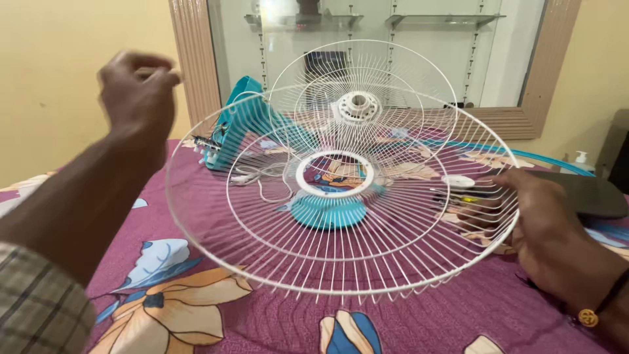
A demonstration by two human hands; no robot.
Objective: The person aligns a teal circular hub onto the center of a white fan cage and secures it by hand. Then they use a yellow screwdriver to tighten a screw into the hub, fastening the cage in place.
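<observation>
Right hand (pixel 534 216) pinches the rim of the white wire fan grille (pixel 341 196) — held level above the teal motor housing (pixel 327 211). Left hand (pixel 139 88) hangs fisted, empty, beside the grille; steadying the far rim would help — one-sided grips let it tip.

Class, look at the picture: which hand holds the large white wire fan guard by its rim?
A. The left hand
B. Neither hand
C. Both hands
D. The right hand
D: the right hand has its grip on the rim of the white wire fan guard, while the left hand is raised in a fist, clear of it.
</observation>
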